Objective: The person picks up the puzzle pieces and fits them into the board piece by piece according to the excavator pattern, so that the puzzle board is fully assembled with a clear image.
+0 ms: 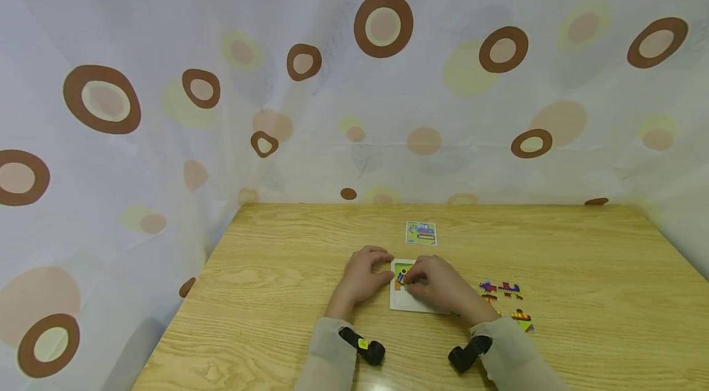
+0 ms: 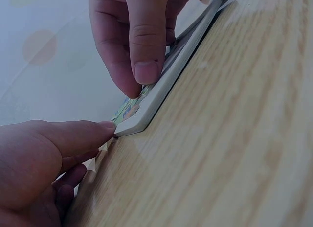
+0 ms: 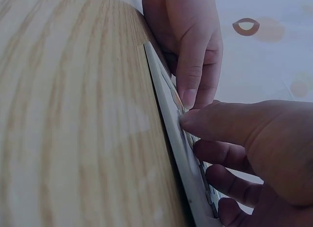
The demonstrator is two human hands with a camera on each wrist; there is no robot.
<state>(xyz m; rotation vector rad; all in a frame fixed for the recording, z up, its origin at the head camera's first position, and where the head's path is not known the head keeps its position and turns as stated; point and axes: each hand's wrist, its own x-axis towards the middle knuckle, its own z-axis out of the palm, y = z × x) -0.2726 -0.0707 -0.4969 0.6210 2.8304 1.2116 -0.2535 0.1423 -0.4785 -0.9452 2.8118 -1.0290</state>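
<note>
White puzzle tray (image 1: pixel 407 303) lies flat on the wooden table (image 1: pixel 266 268); taken as landmark. Fitted puzzle section (image 1: pixel 400 270), green, yellow and blue, sits in the tray's far left part; the near strip of its base shows bare white.

Left hand (image 1: pixel 367 274): at the tray's left side, wrist low, fingers spread apart and slightly bent, thumb tip touching the tray's near left corner. Tray lies just right of this hand.

Right hand (image 1: pixel 440 285): over the tray, palm down, covering its right part. Thumb and forefinger tips nearly meet at the fitted section, other fingers bent; cannot tell whether a piece is pinched between them. Tray lies directly beneath this hand.

Loose puzzle pieces (image 1: pixel 510 290): right of the tray, well apart from it, some partly hidden by the right forearm. Picture card (image 1: pixel 421 233), blue vehicle on it: beyond the tray, near its far edge. Patterned curtain (image 1: pixel 382 89): behind the tray, past the table's far edge.
</note>
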